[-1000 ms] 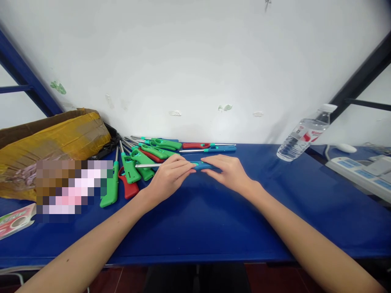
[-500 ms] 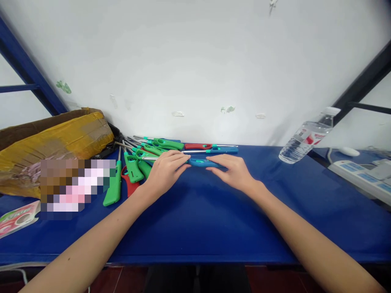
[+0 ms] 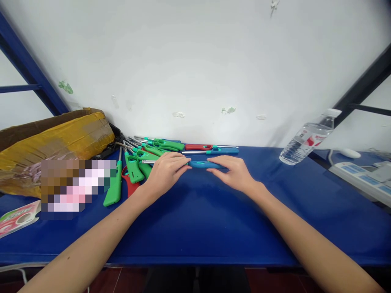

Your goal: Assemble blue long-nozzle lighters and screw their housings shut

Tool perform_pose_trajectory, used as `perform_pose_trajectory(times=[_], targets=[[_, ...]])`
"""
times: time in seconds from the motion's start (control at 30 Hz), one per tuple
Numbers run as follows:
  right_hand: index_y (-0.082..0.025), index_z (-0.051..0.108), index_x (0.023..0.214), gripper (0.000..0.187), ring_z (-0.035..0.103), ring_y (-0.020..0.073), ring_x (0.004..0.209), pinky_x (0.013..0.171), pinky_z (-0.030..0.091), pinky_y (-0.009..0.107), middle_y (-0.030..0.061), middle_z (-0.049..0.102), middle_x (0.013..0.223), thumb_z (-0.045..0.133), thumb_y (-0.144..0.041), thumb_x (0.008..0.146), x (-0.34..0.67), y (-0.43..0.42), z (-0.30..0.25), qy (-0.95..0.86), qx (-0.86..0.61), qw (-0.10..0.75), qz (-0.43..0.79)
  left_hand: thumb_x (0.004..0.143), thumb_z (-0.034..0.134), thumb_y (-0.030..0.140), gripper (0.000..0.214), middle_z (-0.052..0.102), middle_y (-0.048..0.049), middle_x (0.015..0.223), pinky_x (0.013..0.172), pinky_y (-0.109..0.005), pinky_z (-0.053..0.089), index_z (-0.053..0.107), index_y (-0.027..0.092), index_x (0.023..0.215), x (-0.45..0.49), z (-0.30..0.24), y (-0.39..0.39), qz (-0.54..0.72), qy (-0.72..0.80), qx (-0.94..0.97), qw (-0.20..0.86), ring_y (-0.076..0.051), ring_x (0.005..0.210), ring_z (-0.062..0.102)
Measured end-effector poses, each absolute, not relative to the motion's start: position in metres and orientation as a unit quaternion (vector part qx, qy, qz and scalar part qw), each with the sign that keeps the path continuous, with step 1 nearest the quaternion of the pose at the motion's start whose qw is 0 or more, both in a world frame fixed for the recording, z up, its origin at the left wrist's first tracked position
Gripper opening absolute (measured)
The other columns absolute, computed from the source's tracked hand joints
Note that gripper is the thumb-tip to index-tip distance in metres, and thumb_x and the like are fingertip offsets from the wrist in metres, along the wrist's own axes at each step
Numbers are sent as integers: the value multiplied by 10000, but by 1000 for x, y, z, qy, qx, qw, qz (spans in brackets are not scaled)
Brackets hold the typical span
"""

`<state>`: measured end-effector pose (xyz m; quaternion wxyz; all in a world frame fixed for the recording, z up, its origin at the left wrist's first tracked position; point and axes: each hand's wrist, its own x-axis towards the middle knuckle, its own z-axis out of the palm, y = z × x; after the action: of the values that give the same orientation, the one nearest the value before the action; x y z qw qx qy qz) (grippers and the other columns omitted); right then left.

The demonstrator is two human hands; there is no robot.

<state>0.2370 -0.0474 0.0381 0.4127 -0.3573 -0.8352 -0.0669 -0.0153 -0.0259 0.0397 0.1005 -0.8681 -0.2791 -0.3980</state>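
Observation:
Both hands hold one blue long-nosed gas lighter (image 3: pixel 200 164) level above the table. My left hand (image 3: pixel 168 170) is closed around the end near the metal tube, which sticks out to the left past the fingers. My right hand (image 3: pixel 233 170) pinches the handle's other end between thumb and fingers. Parts of the handle are hidden by the fingers. Just beyond lie a red lighter (image 3: pixel 198 147) and another blue lighter (image 3: pixel 224 150), near the wall. A pile of mostly green lighters (image 3: pixel 133 168) spreads left of my left hand, with a red one (image 3: pixel 131 185) among them.
A taped cardboard box (image 3: pixel 61 138) stands at the left, with a blurred patch before it. A printed card (image 3: pixel 20 217) lies at the left edge. A water bottle (image 3: pixel 307 140) and a power strip (image 3: pixel 363 179) are at the right. The white wall (image 3: pixel 195 61) rises behind the blue table (image 3: pixel 198 228).
Both hands stay in nearly the same place. The blue lighter has turned slightly about its length between them, and its tube sits a little lower.

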Motion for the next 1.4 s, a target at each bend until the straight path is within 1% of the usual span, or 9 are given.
perform_pose_trajectory(times=[0.13,0.2,0.33,0.43,0.57,0.77,1.03,1.23,1.4], targets=[[-250,727,1074,236,721,219,917,841,584,350,34,763,1011,665,-324,859,239,-47,40,-831,-363,416,-66,889,646,294,301,727,-103,1053,886,-418,529,654,158,1157,-18,40,-22,-387,-283,-872,99,-251,1008,658],[-247,728,1069,235,721,223,917,841,583,354,38,764,1006,668,-327,856,240,-46,41,-829,-364,419,-71,888,646,291,348,715,-118,1086,883,-433,525,628,144,1203,-20,41,-20,-372,-293,-874,112,-261,1010,650],[-224,732,1048,228,724,218,887,816,586,343,50,767,985,677,-322,850,241,-46,41,-830,-361,420,-71,918,595,253,224,740,-87,979,819,-396,525,677,167,1108,-24,40,-17,-358,-299,-875,130,-241,932,654],[-205,735,1037,225,728,210,873,802,587,323,50,770,973,680,-313,847,241,-47,41,-832,-356,420,-64,925,583,245,204,742,-77,972,798,-374,518,684,174,1088,-24,38,-17,-363,-291,-875,131,-229,913,654],[-223,740,1036,220,736,206,829,758,595,312,33,774,956,666,-325,855,241,-47,39,-836,-356,415,-43,943,553,258,212,743,-84,960,773,-373,510,683,165,1083,-22,36,-19,-354,-290,-878,139,-230,894,655],[-225,739,1072,249,736,209,839,751,598,316,49,772,967,682,-319,849,244,-45,38,-843,-338,418,-28,962,514,250,223,728,-97,1005,802,-377,502,654,152,1105,-22,37,-22,-334,-277,-893,121,-234,925,653],[-246,740,1088,254,734,212,816,754,601,337,54,772,952,664,-331,861,245,-46,39,-854,-336,394,-58,973,478,240,200,721,-85,992,799,-355,492,637,172,1073,-21,39,-25,-303,-279,-902,129,-223,908,654],[-229,739,1087,256,732,210,816,741,597,327,63,772,943,671,-321,858,245,-47,39,-850,-328,408,-59,968,483,234,201,720,-88,1008,794,-363,497,634,165,1082,-20,40,-25,-291,-281,-906,121,-234,916,657],[-266,725,1110,258,719,212,868,784,592,344,51,762,994,661,-287,861,242,-45,38,-841,-338,413,-92,939,531,231,200,718,-92,1008,849,-388,498,651,178,1089,-21,42,-22,-321,-300,-893,94,-236,949,650]])
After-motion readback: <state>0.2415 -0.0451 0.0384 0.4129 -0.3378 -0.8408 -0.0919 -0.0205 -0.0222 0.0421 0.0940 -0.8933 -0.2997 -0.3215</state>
